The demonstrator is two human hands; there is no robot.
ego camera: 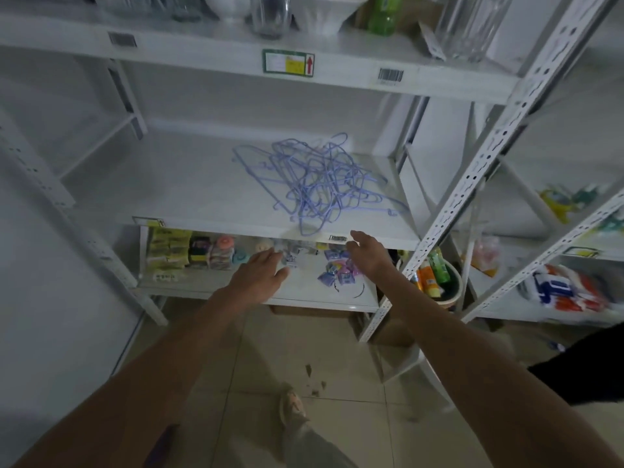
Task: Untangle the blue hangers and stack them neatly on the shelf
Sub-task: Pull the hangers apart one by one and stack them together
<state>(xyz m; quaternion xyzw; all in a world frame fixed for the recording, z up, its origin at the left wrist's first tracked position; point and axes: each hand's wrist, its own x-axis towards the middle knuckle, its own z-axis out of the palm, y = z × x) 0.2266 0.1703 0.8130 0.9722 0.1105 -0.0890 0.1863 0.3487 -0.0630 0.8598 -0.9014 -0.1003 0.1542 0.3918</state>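
Below the shelf (209, 184) edge, L hand (260, 275) reaches up, fingers relaxed & holding nothing. Blue hangers (314, 180) sit in a knotted heap on the shelf's right half, one loop overhanging the front lip. R hand (366, 251) is near that loop, likewise loose & empty. Step: approach, nothing untangled yet. Next prob: pin the pile w/ one hand, work a single hanger free.

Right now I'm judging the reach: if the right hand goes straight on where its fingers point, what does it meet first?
Probably the front edge of the middle shelf, then the tangled blue hangers overhanging it; depth is unclear.
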